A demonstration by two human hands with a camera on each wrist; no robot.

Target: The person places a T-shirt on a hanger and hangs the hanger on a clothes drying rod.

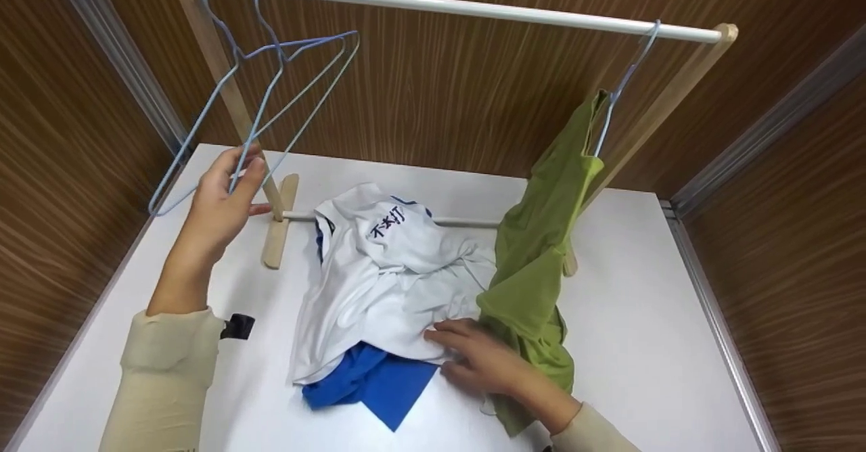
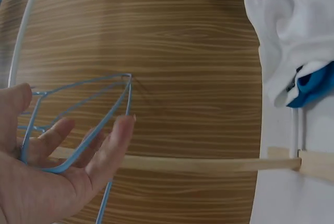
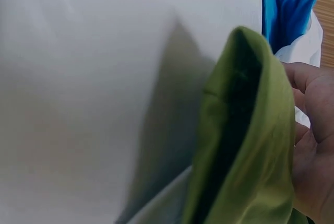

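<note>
Two blue wire hangers hang from the left end of the rack's rail, one nearer hanger (image 1: 268,93) and one further left (image 1: 220,86). My left hand (image 1: 223,191) is at the nearer hanger's lower corner. In the left wrist view, the wire crosses the palm of the loosely spread hand (image 2: 42,195), between thumb and fingers. My right hand (image 1: 484,360), slightly blurred, touches or hovers over the lower edge of a white sleeveless top (image 1: 379,289) with dark lettering. Blue fabric (image 1: 399,388) shows beneath that top. Beside the right hand hangs a green garment (image 1: 534,256), partly covering it in the right wrist view.
The rack has a white top rail (image 1: 460,9), wooden side posts and a low crossbar (image 1: 467,222) behind the white top. A hanger (image 1: 629,73) at the right end carries the green garment. Wood-grain panels (image 1: 433,100) enclose the white table (image 1: 649,344).
</note>
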